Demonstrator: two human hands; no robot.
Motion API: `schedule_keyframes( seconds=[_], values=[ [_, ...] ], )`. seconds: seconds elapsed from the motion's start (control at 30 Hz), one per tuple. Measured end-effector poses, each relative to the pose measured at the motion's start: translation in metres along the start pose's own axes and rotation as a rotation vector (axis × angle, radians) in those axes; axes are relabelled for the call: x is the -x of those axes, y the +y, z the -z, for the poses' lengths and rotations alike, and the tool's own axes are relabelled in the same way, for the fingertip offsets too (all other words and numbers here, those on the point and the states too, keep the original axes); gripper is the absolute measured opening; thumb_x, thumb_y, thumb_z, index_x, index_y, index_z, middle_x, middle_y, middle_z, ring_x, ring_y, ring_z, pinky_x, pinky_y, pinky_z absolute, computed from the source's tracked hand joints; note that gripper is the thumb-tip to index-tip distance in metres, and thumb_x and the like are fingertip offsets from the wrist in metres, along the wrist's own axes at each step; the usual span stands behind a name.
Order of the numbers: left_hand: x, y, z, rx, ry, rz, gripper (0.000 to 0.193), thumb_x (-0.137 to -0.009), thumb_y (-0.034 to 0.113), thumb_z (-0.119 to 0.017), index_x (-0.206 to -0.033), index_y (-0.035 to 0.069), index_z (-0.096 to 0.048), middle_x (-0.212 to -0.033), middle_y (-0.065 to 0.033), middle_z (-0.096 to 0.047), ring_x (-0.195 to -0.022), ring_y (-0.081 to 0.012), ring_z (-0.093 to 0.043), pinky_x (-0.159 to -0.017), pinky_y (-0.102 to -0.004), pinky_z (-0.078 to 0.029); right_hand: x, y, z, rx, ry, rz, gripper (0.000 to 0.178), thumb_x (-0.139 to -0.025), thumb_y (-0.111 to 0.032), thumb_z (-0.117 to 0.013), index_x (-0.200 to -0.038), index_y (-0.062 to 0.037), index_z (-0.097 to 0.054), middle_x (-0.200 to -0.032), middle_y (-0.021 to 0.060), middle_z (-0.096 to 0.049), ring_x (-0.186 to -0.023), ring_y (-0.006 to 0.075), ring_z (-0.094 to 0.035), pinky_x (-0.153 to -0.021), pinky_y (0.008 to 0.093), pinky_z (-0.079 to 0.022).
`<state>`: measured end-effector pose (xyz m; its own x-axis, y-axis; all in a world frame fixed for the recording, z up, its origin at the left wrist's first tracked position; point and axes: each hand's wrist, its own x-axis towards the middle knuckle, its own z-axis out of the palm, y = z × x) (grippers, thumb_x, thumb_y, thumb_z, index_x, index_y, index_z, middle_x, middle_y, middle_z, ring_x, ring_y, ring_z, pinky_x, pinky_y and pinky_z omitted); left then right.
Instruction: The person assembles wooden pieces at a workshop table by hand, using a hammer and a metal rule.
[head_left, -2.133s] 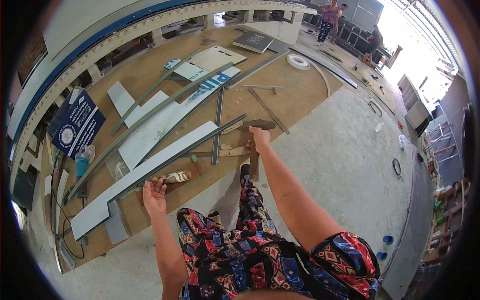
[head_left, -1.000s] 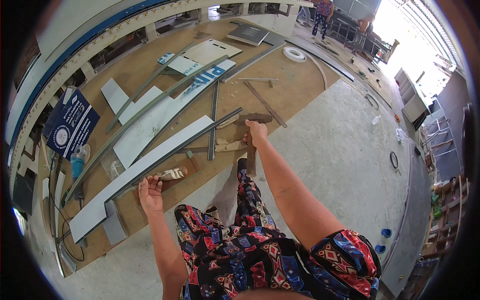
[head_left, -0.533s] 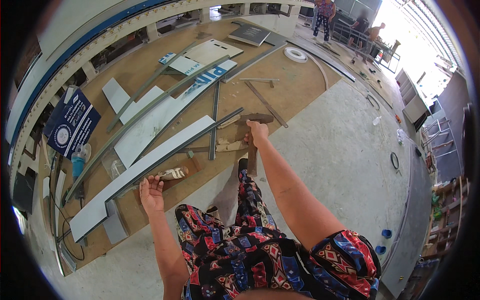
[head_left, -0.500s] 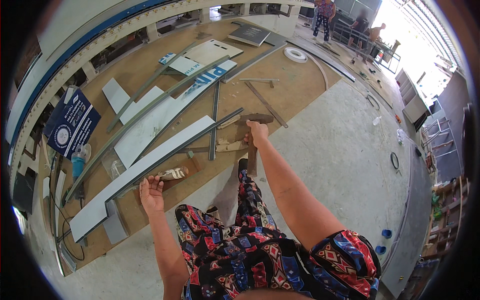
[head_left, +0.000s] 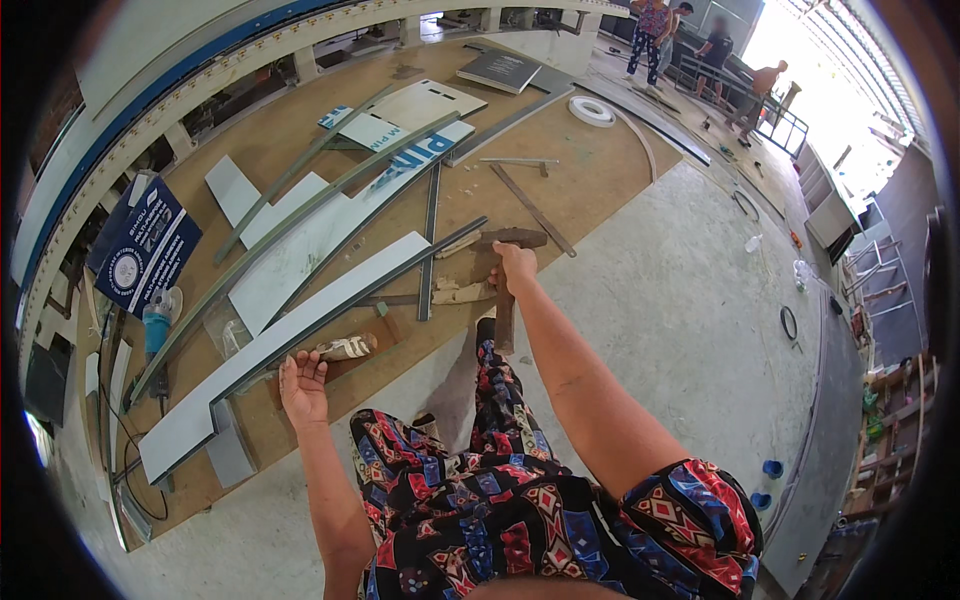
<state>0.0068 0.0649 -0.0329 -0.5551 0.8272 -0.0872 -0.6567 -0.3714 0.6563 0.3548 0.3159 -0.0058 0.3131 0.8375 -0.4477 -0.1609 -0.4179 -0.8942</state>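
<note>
Right hand [head_left: 515,266] near frame centre, fingers clamped on brown T-shaped tool [head_left: 505,325]. Tool's long axis near-vertical: crossbar at top, handle end pointing toward lower edge. Left hand [head_left: 304,391] lower left of centre, fingers curled beside white-banded bundle [head_left: 347,347]; grip cannot be told. Bundle's long axis near-horizontal.

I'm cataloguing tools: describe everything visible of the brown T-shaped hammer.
The brown T-shaped hammer has a dark, rusty-looking head and a straight, apparently wooden handle. The person's right hand grips it near the head. Its free end points toward the picture's bottom; contact between head and the flat brown board beneath is unclear.
</note>
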Motion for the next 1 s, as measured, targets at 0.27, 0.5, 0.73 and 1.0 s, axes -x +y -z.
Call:
schedule_keyframes(
  seconds=[0.27, 0.5, 0.73, 1.0],
  values=[
    [-0.002, 0.001, 0.007, 0.029, 0.032, -0.003, 0.009, -0.091, 0.018, -0.064, -0.094, 0.012, -0.058, -0.095, -0.0071, -0.068, -0.089, -0.0241, -0.068, -0.072, -0.0377, -0.058, -0.021, 0.016, -0.007, -0.07, -0.06, -0.002, 0.025, -0.08, -0.02, -0.073, -0.094, -0.0009, -0.063, -0.074, 0.0135, -0.057, -0.052, 0.026, -0.055, -0.043, 0.041, -0.048],
    [0.0, 0.008, -0.026, 0.196, -0.187, 0.108, 0.013, -0.091, 0.021, -0.063, -0.099, 0.011, -0.064, -0.1, -0.0065, -0.067, -0.094, -0.0258, -0.066, -0.076, -0.0408, -0.055, -0.035, 0.014, 0.006, -0.085, -0.154, -0.001, 0.019, -0.082, -0.022, -0.07, -0.088, -0.0069, -0.059, -0.071, 0.0101, -0.056, -0.051, 0.0245, -0.054, -0.042, 0.0395, -0.046],
    [0.019, 0.019, -0.077, 0.274, -0.29, 0.127, 0.014, -0.091, 0.023, -0.064, -0.098, 0.011, -0.064, -0.109, -0.0063, -0.065, -0.101, -0.0249, -0.064, -0.076, -0.0393, -0.054, -0.019, 0.011, 0.003, -0.102, -0.163, 0.018, 0.019, -0.083, -0.021, -0.068, -0.088, -0.0058, -0.058, -0.07, 0.0104, -0.054, -0.048, 0.0244, -0.053, -0.042, 0.0402, -0.047],
    [0.036, 0.026, -0.105, 0.262, -0.077, 0.26, 0.014, -0.088, 0.021, -0.068, -0.085, 0.009, -0.061, -0.096, -0.0073, -0.066, -0.089, -0.0232, -0.065, -0.07, -0.0373, -0.055, -0.01, 0.009, -0.006, -0.052, -0.028, -0.033, 0.026, -0.08, -0.02, -0.072, -0.092, 0.0001, -0.06, -0.073, 0.0125, -0.055, -0.052, 0.0269, -0.056, -0.042, 0.0417, -0.049]
  ],
)
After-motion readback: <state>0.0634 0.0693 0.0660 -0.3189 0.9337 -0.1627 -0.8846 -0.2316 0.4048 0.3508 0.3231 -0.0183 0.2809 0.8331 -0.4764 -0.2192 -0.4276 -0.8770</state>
